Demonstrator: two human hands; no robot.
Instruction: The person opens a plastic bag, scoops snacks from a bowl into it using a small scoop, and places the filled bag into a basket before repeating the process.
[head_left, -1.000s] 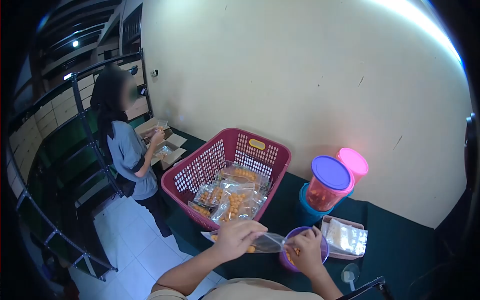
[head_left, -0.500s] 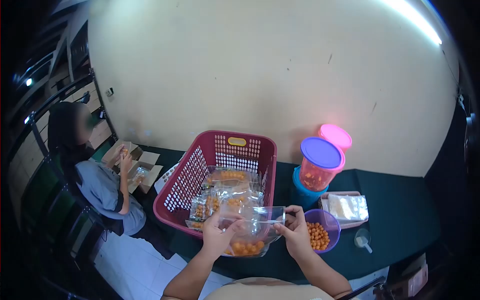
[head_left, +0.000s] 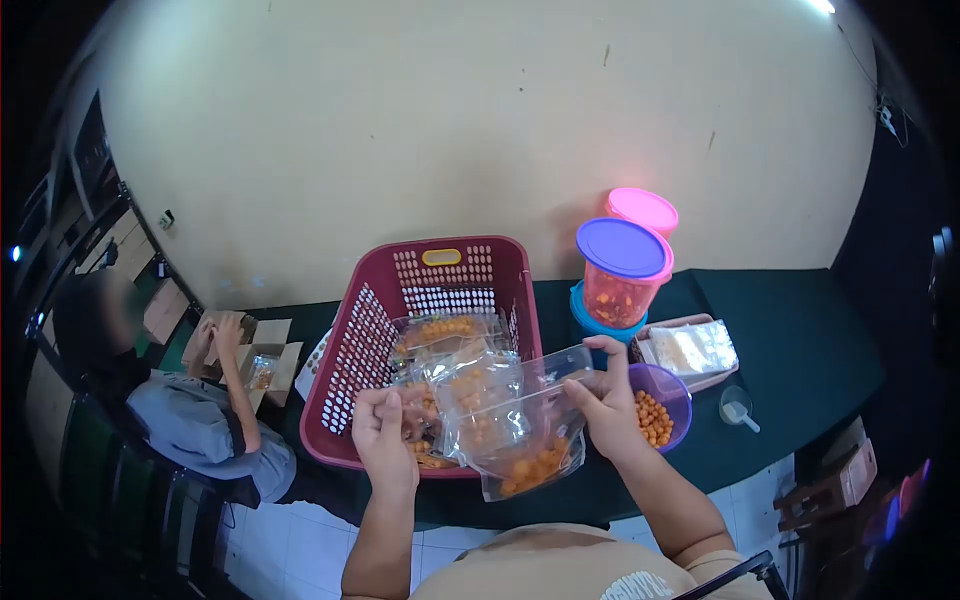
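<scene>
A clear plastic bag (head_left: pixel 515 425) with round orange snack balls gathered at its bottom hangs tilted in front of the basket. My right hand (head_left: pixel 612 405) pinches its upper right corner between thumb and fingers. On the other side, my left hand (head_left: pixel 385 435) is closed at the bag's left end, thumb against fingers. Behind the bag stands a maroon laundry basket (head_left: pixel 343 385), where several filled clear bags (head_left: pixel 447 330) lie heaped. Just right of my right hand, a purple bowl (head_left: pixel 680 400) holds loose orange balls (head_left: pixel 654 420).
Stacked tubs with a purple lid (head_left: pixel 620 247) and a pink lid (head_left: pixel 643 209) stand near the wall. Rightward are a tray with clear plastic packs (head_left: pixel 692 352) and a scoop (head_left: pixel 738 412). A co-worker (head_left: pixel 190 410) handles something by a cardboard box (head_left: pixel 285 365) at left.
My hands have moved apart, the left going left and the right slightly up. The bag is now stretched wider and tilted. The view has shifted, and the co-worker's hands are raised.
</scene>
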